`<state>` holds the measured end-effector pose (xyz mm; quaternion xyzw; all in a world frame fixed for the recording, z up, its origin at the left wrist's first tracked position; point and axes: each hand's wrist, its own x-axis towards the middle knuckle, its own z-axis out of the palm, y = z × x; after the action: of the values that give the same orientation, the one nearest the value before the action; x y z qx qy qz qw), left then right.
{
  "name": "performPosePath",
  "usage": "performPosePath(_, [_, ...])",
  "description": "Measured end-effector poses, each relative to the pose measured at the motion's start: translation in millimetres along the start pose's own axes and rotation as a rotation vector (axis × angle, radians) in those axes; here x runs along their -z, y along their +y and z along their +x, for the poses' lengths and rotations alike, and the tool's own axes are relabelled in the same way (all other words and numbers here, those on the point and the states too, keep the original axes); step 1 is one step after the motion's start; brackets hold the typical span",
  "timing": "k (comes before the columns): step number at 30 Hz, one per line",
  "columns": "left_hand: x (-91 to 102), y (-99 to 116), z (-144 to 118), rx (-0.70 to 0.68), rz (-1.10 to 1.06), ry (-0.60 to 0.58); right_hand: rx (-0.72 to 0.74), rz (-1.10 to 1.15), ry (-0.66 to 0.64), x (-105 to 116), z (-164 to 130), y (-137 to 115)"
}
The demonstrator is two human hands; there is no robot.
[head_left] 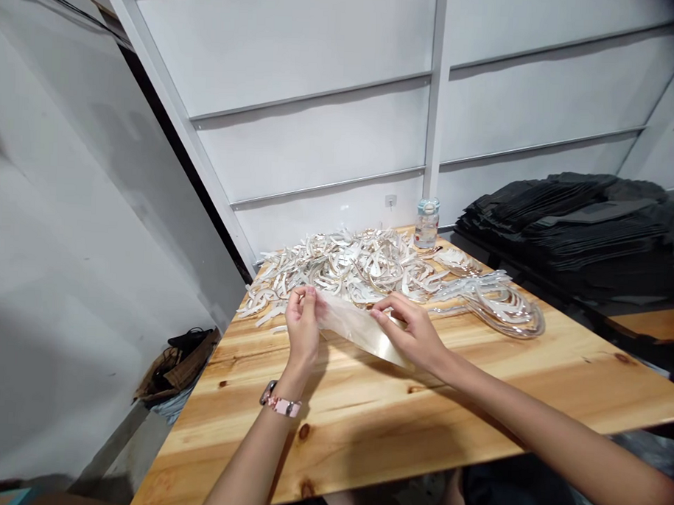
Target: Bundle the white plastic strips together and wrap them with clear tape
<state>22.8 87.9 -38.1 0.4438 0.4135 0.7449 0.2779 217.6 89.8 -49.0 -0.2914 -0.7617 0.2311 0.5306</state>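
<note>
Both hands hold one translucent, pale plastic strip (361, 331) above the pine-plank table (476, 375). Left hand (303, 321) pinches its upper end, fingers closed on it; right hand (414, 332) lies closed over the lower half. Strip's long axis runs 10 to 4 o'clock between them. Pile of white curved plastic pieces (358, 268) lies at 12 o'clock, just beyond, nearer the left hand.
</note>
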Motion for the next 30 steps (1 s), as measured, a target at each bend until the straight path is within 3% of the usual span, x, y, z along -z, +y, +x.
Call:
performPosePath(19, [-3.6,2.9,-8.3,-0.190,0.115,0.106,-0.094,0.008,0.016,-2.8,-1.4,1.8])
performPosePath(30, [0.8,-19.2,-1.2,0.121,0.098,0.044,-0.141,0.198,-0.071,2.8,1.0,5.8])
